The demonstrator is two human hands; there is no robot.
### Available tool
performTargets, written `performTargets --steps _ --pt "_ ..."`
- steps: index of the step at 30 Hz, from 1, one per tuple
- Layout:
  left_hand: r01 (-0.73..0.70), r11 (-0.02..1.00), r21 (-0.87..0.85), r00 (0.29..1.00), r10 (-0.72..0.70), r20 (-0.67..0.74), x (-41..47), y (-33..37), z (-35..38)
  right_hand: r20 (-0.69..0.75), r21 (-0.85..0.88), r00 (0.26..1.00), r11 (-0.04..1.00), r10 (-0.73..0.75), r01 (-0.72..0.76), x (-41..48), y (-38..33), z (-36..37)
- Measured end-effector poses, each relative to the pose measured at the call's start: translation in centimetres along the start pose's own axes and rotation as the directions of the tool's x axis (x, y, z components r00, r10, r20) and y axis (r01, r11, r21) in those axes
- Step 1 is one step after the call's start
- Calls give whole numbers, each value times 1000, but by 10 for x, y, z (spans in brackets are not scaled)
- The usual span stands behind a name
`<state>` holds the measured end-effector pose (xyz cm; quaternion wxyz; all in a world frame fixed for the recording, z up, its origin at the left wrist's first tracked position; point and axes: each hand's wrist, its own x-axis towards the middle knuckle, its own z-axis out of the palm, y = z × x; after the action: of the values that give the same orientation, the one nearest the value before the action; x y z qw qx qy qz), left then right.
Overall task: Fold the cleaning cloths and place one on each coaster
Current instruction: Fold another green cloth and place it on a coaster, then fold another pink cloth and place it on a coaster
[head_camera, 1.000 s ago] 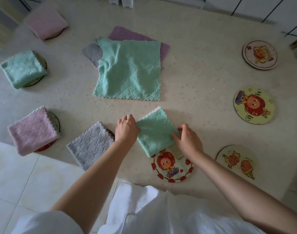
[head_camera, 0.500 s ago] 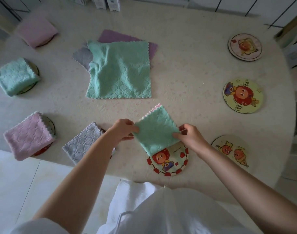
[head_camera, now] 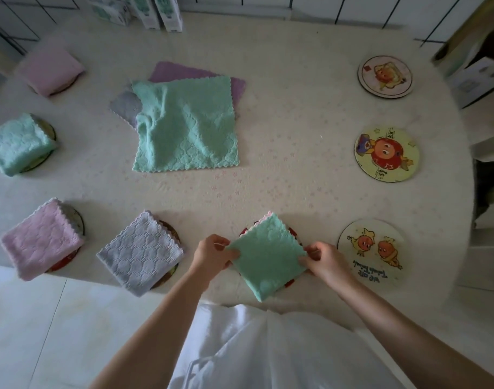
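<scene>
A folded green cloth (head_camera: 264,255) lies over a red-rimmed coaster (head_camera: 291,282) at the table's near edge, hiding most of it. My left hand (head_camera: 212,252) pinches its left corner and my right hand (head_camera: 323,261) pinches its right corner. Bare coasters lie to the right: one with two figures (head_camera: 371,249), a yellow one (head_camera: 386,154), a far one (head_camera: 384,77). An unfolded green cloth (head_camera: 188,127) sits mid-table on top of a purple cloth (head_camera: 238,85) and a grey cloth (head_camera: 125,103).
Four folded cloths rest on coasters to the left: grey (head_camera: 140,251), pink (head_camera: 41,240), green (head_camera: 17,143), far pink (head_camera: 50,70). Boxes (head_camera: 158,9) stand at the table's far edge. The table's front edge runs just below my hands, with pale floor tiles beyond.
Both hands have carried the folded green cloth toward me, so it now covers nearly all of the red-rimmed coaster. The camera has tilted, bringing the far boxes into view.
</scene>
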<state>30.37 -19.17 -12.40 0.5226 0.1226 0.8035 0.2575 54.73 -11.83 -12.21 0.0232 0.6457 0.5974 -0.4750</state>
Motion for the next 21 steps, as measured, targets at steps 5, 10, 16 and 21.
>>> performTargets --steps 5,10,16,21 --pt "-167 925 341 972 212 -101 5 2 -11 -55 -177 996 983 -67 56 5 -1 -7" --pt "-271 812 517 918 380 -116 25 27 -35 -88 -220 960 946 -264 240 27 -37 -33" --pt "-384 604 698 790 607 -90 65 75 -59 -25 -339 884 836 -466 431 77 -125 -26" --pt "-491 335 804 648 757 80 100 102 -72 125 -485 781 649 -612 586 120 -183 8"
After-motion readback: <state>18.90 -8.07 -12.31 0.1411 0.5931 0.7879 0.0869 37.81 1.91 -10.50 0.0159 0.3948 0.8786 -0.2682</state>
